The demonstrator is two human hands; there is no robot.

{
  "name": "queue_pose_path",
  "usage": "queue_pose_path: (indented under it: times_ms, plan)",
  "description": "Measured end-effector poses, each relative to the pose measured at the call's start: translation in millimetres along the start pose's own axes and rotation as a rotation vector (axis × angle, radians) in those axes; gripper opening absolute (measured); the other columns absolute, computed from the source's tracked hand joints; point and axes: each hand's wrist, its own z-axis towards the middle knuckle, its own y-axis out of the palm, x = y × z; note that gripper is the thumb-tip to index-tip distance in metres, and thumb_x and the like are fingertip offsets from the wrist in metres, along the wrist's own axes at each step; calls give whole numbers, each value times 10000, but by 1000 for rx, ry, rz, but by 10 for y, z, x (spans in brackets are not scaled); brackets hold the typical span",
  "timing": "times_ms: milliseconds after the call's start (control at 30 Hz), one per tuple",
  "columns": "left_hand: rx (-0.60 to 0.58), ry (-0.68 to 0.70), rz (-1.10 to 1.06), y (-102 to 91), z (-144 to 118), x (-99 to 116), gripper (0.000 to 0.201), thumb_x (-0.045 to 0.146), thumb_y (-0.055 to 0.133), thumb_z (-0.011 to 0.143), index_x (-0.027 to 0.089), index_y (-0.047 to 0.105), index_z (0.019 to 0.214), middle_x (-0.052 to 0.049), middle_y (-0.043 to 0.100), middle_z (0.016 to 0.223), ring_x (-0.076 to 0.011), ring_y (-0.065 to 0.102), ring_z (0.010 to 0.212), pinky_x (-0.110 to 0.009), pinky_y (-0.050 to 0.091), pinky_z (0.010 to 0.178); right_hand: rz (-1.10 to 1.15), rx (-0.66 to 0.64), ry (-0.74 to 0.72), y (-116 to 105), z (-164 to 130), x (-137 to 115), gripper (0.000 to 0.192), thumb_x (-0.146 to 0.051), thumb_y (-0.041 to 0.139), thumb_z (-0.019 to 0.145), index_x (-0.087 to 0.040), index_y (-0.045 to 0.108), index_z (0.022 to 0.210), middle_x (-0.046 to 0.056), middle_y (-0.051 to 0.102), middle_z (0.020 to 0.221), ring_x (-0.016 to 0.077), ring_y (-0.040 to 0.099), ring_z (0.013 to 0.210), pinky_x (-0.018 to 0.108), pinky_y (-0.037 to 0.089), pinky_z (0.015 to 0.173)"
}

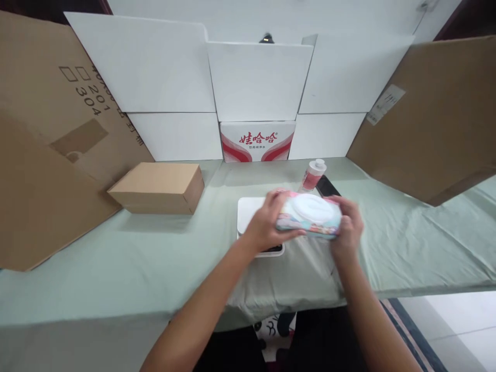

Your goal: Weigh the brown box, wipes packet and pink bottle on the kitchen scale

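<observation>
Both of my hands grip a pack of wet wipes (310,213) in the air above the table. It has a white oval lid on top and a pink, white and blue printed wrapper. My left hand (268,221) is closed round the left end, and my right hand (349,227) is closed on the right end, a little blurred. Under the left hand lies a white tray-like object (248,209), partly hidden, with something dark near its front edge. Just behind the pack stands a white bottle (313,173) with a pink label. A dark flat object (328,186) lies beside the bottle.
A closed brown cardboard box (158,188) rests on the left of the green-covered table (155,274). White boards and a red-and-white carton (258,141) line the back. Large cardboard sheets stand at left (58,155) and right (434,119).
</observation>
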Motion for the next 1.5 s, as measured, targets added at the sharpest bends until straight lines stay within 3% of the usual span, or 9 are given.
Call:
queue_pose_path:
  times_ms: [233,400,500,633,733,933,1133,1300,1500]
  plan:
    - [-402,-246,-209,1384,412,173,1208,653,859,735,291,199,1680,-202,373,1611,-405,535,1427,-583,519,1161,-128,150,234,-1380,65,458,445,-520,714,717,-289,757,1096,158,763,1039,405,721,1034,633,504,948]
    - [-323,-272,-100,1553,341,119,1125,625,791,822,194,197,1674,-227,283,1697,-404,385,1558,-566,472,1221,-324,8,428,-1566,219,484,354,-505,660,710,-317,785,983,147,773,1112,405,694,1136,673,462,1037]
    - [-250,-73,79,1287,87,277,965,614,676,916,123,267,1639,-248,262,1715,-390,296,1608,-529,500,1193,-595,59,327,-1401,301,101,288,-539,669,771,-383,776,988,112,759,1132,398,670,1186,708,446,1067]
    - [-502,351,205,885,-334,369,393,442,504,1027,188,639,1294,-126,749,1234,-223,744,1063,-340,598,836,-385,156,262,-768,440,-272,288,-467,670,861,-391,737,1131,60,727,1214,301,689,1167,618,504,1088]
    - [-775,494,260,766,-552,296,231,409,534,995,250,684,918,7,757,775,-170,697,661,-302,440,540,-5,277,459,-38,619,-140,560,-380,735,744,-282,625,1284,69,690,1260,252,697,1131,522,553,1039]
    - [-957,584,261,801,-673,255,306,507,540,996,281,699,864,46,776,786,-175,719,692,-344,329,482,-56,330,616,1035,769,519,554,-183,647,668,-173,534,1210,72,650,1121,216,665,1053,426,539,1035]
    - [-1002,563,210,758,-636,292,293,453,514,1003,283,707,863,27,781,794,-192,726,697,-346,296,482,-213,241,255,1011,517,752,468,-322,692,770,-183,554,1196,104,657,1161,242,661,1043,485,510,1069]
    - [-1032,489,136,755,-609,274,316,449,481,1012,274,706,874,16,795,841,-191,728,729,-345,322,501,-25,-34,2,1055,429,368,404,-517,746,864,-231,574,1091,78,647,1000,237,661,920,444,582,900]
    - [-1065,492,125,721,-579,291,302,436,482,1020,275,719,924,13,791,844,-190,710,709,-347,328,506,193,-382,-23,1303,122,13,368,-515,763,905,-227,622,1086,56,655,966,216,648,877,391,574,833]
